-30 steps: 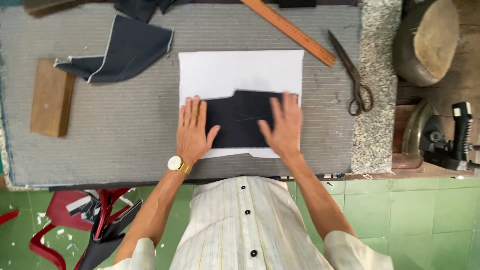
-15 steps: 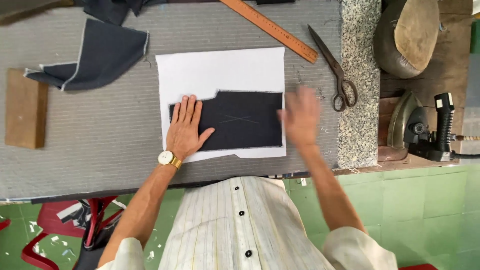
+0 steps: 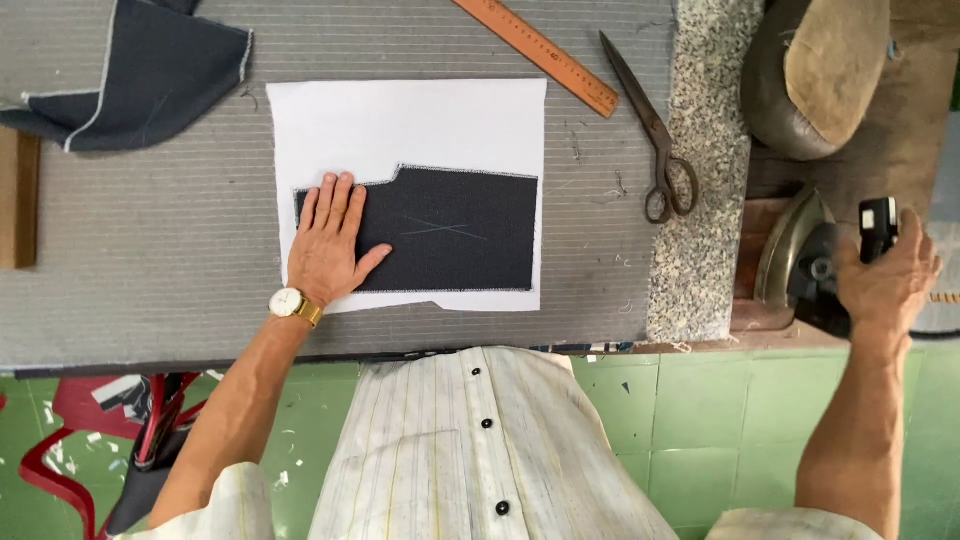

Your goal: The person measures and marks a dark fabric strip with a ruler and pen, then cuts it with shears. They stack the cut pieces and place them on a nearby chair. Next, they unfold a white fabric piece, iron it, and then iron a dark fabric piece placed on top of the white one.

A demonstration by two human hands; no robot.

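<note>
Left hand (image 3: pixel 328 245) flat on dark cloth piece (image 3: pixel 450 230) edge — right hand (image 3: pixel 885 280) gripping iron (image 3: pixel 815 262).

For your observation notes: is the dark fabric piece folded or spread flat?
Spread flat: the dark fabric piece lies in one layer on the white sheet, left hand pressing it.

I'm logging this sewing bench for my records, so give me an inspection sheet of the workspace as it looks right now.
Surface: grey striped table, speckled stone slab at its right edge.
Job's things: dark fabric piece with a chalk cross lies flat on white paper; iron sits right of the slab.
Clutter: wooden ruler, scissors, folded dark cloth, wooden block.
Hands: left hand pressed flat on the fabric; right hand gripping the iron's black handle.
Cables: nothing seen.
Surroundings: green tiled floor, fabric scraps, padded form.
</note>
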